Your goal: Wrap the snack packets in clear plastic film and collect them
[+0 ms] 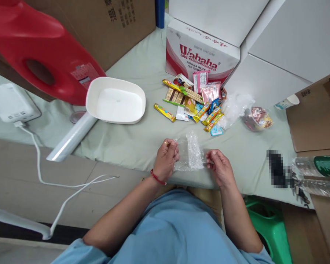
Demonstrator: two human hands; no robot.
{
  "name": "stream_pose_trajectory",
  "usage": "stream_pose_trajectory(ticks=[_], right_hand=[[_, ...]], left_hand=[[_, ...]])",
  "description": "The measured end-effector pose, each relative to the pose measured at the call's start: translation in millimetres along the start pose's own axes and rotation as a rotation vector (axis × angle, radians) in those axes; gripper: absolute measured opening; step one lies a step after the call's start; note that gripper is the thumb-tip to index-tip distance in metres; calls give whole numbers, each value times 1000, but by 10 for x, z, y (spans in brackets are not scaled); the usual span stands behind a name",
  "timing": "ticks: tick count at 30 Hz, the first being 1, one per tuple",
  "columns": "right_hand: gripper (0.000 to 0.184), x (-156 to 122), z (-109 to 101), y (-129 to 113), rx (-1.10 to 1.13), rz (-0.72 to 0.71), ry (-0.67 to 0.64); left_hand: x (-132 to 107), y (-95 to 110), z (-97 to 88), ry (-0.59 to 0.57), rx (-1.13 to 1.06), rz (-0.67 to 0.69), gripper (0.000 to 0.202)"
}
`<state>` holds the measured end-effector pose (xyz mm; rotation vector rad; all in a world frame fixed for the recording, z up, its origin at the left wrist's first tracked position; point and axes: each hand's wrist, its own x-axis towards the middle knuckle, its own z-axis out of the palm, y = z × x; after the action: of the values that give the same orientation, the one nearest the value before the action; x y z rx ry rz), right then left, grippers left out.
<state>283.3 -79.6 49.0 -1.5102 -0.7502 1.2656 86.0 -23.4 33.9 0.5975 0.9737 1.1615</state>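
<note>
Spanning the view: counter (121, 146), covered in pale green cloth. Brown carton (99, 33) at back left, red jug (52, 47) in front of it. White water box (200, 55) at back center, red lettering, snack pile directly in front. Green stool (275, 231) below the counter edge, right side. White tray (118, 104) left of center, nothing in it, just beside the jug. Clear roll (71, 139) next to the tray, one end past the counter's front edge. Two clear bottles (316, 165) lying far right. White power bank (16, 104) far left, cable (37, 154) plugged in and hanging down.

Left hand (167, 157): fingers closed, pinching the left edge of the clear wrapper. Right hand (221, 167): fingers curled by the wrapper's right edge; can't tell if it has a grip. Clear wrapper (194, 152): crinkled, between both hands, near the counter's front edge, snacks beyond it.

Crumpled plastic bag (233, 108) right of the pile. Yellow snack bar (165, 112) at the pile's left, angled. Keys (298, 192) by the bottles. Red bracelet (157, 178) on the left wrist.
</note>
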Motion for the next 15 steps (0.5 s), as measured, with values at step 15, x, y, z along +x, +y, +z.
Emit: stream_pose_trajectory(ticks=[15], right_hand=[[32, 366, 102, 14, -159, -218, 27]], left_hand=[[51, 81, -145, 47, 46, 77, 55]])
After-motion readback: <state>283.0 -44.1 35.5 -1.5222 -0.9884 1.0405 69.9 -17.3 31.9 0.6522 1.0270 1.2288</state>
